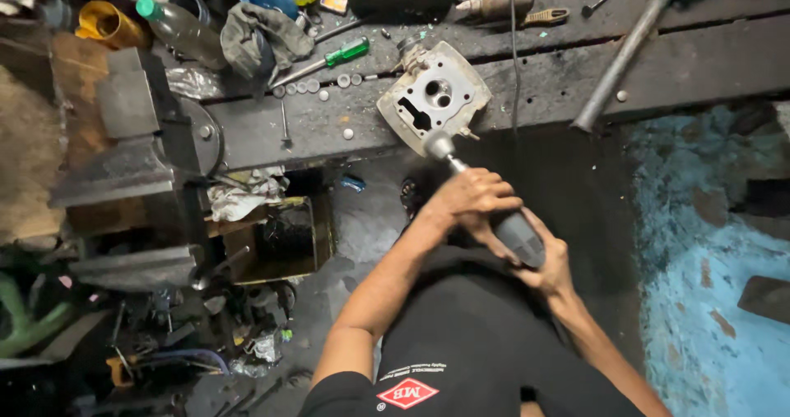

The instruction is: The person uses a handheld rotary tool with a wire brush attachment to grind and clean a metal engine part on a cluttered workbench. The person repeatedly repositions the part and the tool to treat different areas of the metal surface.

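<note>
Both hands clamped on grey handheld rotary grinder (502, 219): left hand (473, 201) forward, right hand (547, 265) at rear. Tool tip apparently touches pale square metal cylinder head (434, 97) on dark workbench (699, 63), beyond left hand.

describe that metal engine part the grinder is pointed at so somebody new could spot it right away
Start at the dark wooden workbench across the top. At its front edge, straight ahead of both hands, lies a pale squarish cylinder head. Unlike the small washers nearby, it is large, with round ports and a dark slot.
</note>
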